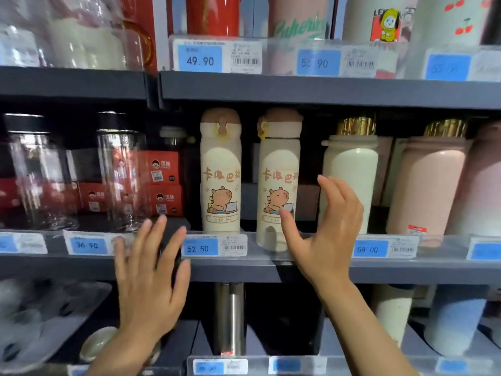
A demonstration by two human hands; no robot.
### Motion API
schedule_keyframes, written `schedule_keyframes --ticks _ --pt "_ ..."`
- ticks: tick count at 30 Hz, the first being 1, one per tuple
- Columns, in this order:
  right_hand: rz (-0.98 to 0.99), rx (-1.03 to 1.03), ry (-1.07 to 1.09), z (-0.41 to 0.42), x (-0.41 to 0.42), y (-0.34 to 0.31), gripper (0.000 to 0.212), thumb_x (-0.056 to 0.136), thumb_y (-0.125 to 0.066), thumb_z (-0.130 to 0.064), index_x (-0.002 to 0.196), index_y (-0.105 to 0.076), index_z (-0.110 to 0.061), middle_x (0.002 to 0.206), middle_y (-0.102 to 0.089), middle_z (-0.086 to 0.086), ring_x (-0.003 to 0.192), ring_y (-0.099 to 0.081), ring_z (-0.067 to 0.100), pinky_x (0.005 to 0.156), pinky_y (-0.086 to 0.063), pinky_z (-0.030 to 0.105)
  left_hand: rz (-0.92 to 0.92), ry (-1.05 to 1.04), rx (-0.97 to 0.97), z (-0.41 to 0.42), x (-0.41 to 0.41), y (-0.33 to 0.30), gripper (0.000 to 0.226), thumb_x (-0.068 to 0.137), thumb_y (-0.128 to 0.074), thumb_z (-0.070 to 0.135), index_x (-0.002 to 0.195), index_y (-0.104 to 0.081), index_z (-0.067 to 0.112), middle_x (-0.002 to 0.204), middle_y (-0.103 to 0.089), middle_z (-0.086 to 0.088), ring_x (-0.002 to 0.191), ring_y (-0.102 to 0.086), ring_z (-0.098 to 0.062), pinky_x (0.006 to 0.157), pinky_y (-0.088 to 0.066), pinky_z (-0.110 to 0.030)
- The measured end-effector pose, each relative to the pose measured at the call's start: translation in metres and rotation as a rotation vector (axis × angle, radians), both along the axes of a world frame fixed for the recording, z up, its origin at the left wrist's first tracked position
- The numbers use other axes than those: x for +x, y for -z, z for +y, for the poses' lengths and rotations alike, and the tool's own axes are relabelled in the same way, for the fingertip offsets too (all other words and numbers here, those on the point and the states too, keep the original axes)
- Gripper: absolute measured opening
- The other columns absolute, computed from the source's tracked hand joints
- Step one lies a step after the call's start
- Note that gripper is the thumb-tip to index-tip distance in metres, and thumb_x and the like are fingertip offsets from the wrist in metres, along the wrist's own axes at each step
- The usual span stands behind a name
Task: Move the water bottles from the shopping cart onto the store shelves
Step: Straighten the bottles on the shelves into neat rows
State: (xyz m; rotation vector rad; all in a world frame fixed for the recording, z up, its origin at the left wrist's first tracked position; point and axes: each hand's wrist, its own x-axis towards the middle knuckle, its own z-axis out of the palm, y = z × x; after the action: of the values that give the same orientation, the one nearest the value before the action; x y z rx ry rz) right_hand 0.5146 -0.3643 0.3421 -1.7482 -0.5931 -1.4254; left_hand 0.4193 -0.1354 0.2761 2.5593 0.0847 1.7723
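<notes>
On the middle shelf [298, 270], two capybara bottles stand upright, long axes vertical, side by side behind the clear price rail. Your right hand [322, 234] is the nearer: the right-hand bottle [278, 180] sits just left of its palm, thumb at the bottle's lower front, fingers spread wide, holding nothing. Your left hand [151, 278] hovers flat and splayed below the left-hand bottle [221, 175], also empty. No cart shows.

Two open hands, left [147, 275] and right [322, 229], before two upright capybara bottles [221, 172] on the middle shelf [271, 270].
</notes>
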Motion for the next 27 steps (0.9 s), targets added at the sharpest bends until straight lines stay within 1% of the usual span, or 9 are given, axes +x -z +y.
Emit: schedule_keyframes --ticks 2,4,6,10,14,18,21,23,27 --pt "-0.026 0.035 0.009 -0.024 0.007 -0.004 0.065 0.078 -0.068 -0.041 0.131 -0.039 -0.016 0.128 -0.051 0.017 0.118 -0.044 0.027 0.1 -0.03 0.032 -0.02 0.074 0.063 -0.037 0.008 -0.003 0.047 0.103 -0.026 0.043 0.142 -0.037 0.021 0.151 -0.033 -0.011 0.149 -0.013 -0.016 0.121 -0.002 -0.049" --pt "-0.05 0.03 0.042 -0.052 0.018 -0.012 0.066 0.078 -0.066 -0.045 0.131 -0.039 -0.016 0.129 -0.05 0.018 0.118 -0.044 0.03 0.095 -0.034 0.043 -0.048 0.129 0.135 -0.077 0.024 -0.007 0.044 0.102 -0.031 0.04 0.144 -0.033 0.026 0.151 -0.033 -0.008 0.149 -0.017 -0.017 0.12 -0.005 -0.05" --pt "-0.075 -0.005 0.022 -0.08 0.031 -0.023 0.069 0.077 -0.066 -0.046 0.132 -0.037 -0.017 0.13 -0.048 0.02 0.12 -0.044 0.033 0.096 -0.035 0.046 -0.068 0.168 0.176 -0.117 0.044 -0.009 0.048 0.098 -0.041 0.035 0.144 -0.031 0.027 0.152 -0.032 -0.004 0.145 -0.025 -0.022 0.12 -0.01 -0.051" --pt "0.0 -0.091 -0.083 -0.105 0.048 -0.026 0.081 0.073 -0.067 -0.049 0.138 -0.031 -0.018 0.136 -0.042 0.021 0.123 -0.043 0.036 0.098 -0.039 0.044 -0.057 0.032 0.27 -0.163 0.076 0.004 0.064 0.082 -0.05 0.029 0.144 -0.033 0.027 0.15 -0.037 -0.002 0.14 -0.031 -0.025 0.117 -0.017 -0.049" --pt "0.085 -0.141 -0.072 -0.097 0.051 -0.02 0.089 0.07 -0.074 -0.053 0.14 -0.031 -0.019 0.14 -0.039 0.021 0.114 -0.053 0.043 0.077 -0.052 0.046 -0.071 -0.07 0.292 -0.169 0.084 0.01 0.071 0.072 -0.049 0.026 0.142 -0.035 0.025 0.144 -0.043 -0.004 0.136 -0.034 -0.027 0.112 -0.024 -0.048" --pt "0.111 -0.17 0.013 -0.094 0.049 -0.02 0.091 0.072 -0.056 -0.069 0.143 -0.029 -0.018 0.138 -0.041 0.022 0.097 -0.062 0.041 0.055 -0.054 0.04 -0.09 -0.093 0.274 -0.172 0.084 0.009 0.065 0.076 -0.047 0.026 0.14 -0.037 0.025 0.143 -0.045 -0.004 0.135 -0.035 -0.026 0.112 -0.025 -0.048" --pt "0.13 -0.159 -0.008 -0.094 0.049 -0.02 0.093 0.07 -0.062 -0.066 0.144 -0.026 -0.02 0.138 -0.041 0.021 0.099 -0.061 0.04 0.055 -0.053 0.039 -0.129 -0.078 0.245 -0.175 0.085 0.011 0.048 0.094 -0.034 0.037 0.14 -0.038 0.026 0.14 -0.047 -0.003 0.135 -0.037 -0.026 0.112 -0.028 -0.049" --pt "0.146 -0.148 -0.058 -0.095 0.049 -0.02 0.097 0.067 -0.07 -0.057 0.144 -0.023 -0.023 0.138 -0.041 0.021 0.099 -0.059 0.039 0.058 -0.053 0.04 -0.144 -0.074 0.224 -0.175 0.086 0.013 0.048 0.095 -0.032 0.042 0.14 -0.042 0.027 0.14 -0.047 -0.001 0.135 -0.039 -0.025 0.11 -0.031 -0.05" --pt "0.132 -0.142 -0.171 -0.1 0.049 -0.016 0.091 0.069 -0.063 -0.05 0.145 -0.017 -0.031 0.139 -0.037 0.007 0.099 -0.056 0.028 0.065 -0.046 0.028 -0.197 -0.067 0.192 -0.18 0.089 0.014 0.045 0.092 -0.035 0.04 0.131 -0.053 0.025 0.137 -0.051 -0.001 0.128 -0.048 -0.027 0.101 -0.039 -0.052"
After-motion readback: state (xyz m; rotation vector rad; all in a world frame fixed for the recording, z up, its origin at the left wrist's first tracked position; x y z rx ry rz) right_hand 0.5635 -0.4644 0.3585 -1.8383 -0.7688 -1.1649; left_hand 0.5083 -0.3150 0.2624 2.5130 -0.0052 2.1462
